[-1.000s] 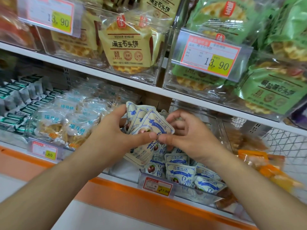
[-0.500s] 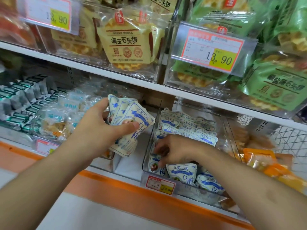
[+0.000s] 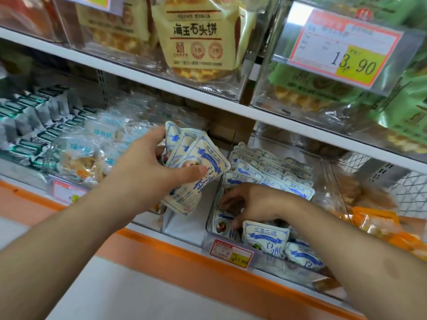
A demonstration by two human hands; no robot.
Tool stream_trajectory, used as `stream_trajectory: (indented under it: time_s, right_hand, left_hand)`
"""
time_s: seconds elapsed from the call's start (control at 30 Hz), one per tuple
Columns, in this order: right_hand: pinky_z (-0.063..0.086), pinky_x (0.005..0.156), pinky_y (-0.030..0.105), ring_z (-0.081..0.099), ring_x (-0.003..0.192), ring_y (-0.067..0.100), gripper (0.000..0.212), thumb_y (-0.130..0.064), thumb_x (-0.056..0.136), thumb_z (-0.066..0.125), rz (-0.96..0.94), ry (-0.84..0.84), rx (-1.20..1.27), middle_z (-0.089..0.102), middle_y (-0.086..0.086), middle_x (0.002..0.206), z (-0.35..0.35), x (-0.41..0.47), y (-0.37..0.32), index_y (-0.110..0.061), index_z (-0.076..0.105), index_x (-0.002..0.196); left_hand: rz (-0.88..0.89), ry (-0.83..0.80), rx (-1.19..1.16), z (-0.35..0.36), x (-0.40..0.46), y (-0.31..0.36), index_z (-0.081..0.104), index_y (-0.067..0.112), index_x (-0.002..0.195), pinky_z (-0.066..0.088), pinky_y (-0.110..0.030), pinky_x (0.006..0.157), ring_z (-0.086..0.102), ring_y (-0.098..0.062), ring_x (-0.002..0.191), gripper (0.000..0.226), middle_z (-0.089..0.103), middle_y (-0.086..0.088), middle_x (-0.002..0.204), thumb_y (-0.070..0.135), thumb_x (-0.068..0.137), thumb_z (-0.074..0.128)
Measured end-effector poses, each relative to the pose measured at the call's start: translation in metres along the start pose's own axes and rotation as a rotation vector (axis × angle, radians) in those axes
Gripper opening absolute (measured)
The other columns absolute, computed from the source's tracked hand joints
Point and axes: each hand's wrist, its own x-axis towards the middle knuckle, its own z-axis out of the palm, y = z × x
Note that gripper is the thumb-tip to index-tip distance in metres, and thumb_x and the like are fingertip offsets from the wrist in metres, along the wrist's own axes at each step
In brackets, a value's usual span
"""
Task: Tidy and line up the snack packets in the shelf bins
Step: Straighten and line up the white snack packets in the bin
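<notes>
Two hands: left hand (image 3: 147, 179), right hand (image 3: 251, 202). Three or four blue-white packets (image 3: 196, 167) fanned in left grip. Three price tags: (image 3: 342, 51), (image 3: 231, 252), (image 3: 67, 192). Loose packets in clear bin (image 3: 335, 181): too many to count.

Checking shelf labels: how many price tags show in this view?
4. One orange-and-yellow price tag on the upper right bin, one cut off at the top left, one on the blue-packet bin, one on the lower left bin. Others may be hidden.

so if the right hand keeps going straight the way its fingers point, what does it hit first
Probably the white-and-blue packet lying at the clear bin's front left corner; the right hand's fingertips look nearly on it already, though depth is unclear.
</notes>
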Motion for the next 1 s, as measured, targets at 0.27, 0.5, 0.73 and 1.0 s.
stream_trajectory:
  time_s: [0.27,0.5,0.73,1.0]
  right_hand:
    - [0.061,0.089,0.035,0.072,0.102,0.017,0.061,-0.031,0.070,0.096,0.031,0.063,-0.084,0.075,-0.004,0.117,0.001,-0.001,-0.001,-0.028,0.071,0.126]
    - [0.043,0.057,0.029,0.057,0.072,0.007,0.039,-0.033,0.071,0.095,-0.003,0.499,-0.107,0.063,-0.011,0.078,-0.008,-0.003,0.002,-0.030,0.057,0.076]
    - [0.032,0.054,0.027,0.049,0.069,0.011,0.045,-0.041,0.079,0.085,0.001,0.469,-0.370,0.051,-0.010,0.077,-0.002,-0.002,0.002,-0.031,0.042,0.073]
    - [0.051,0.077,0.017,0.062,0.089,-0.008,0.046,-0.001,0.085,0.072,-0.078,0.504,0.185,0.066,-0.012,0.115,-0.021,-0.033,-0.001,-0.026,0.068,0.123]
  left_hand:
    - [0.011,-0.028,0.017,0.004,-0.005,0.005,0.065,0.031,0.110,0.059,-0.022,0.052,0.077,-0.012,0.071,0.042,0.079,0.014,0.088,0.024,0.077,0.089]
    - [0.027,-0.033,0.005,0.004,-0.005,0.005,0.066,0.031,0.111,0.059,-0.021,0.053,0.077,-0.011,0.072,0.042,0.079,0.014,0.089,0.024,0.077,0.089]
    - [0.031,-0.037,0.019,0.007,-0.005,0.004,0.065,0.034,0.112,0.065,-0.034,0.064,0.078,-0.013,0.076,0.045,0.079,0.012,0.092,0.026,0.076,0.090]
    - [0.034,-0.062,0.000,0.012,-0.007,0.007,0.066,0.034,0.108,0.065,-0.032,0.062,0.077,-0.011,0.074,0.043,0.079,0.012,0.090,0.026,0.074,0.091]
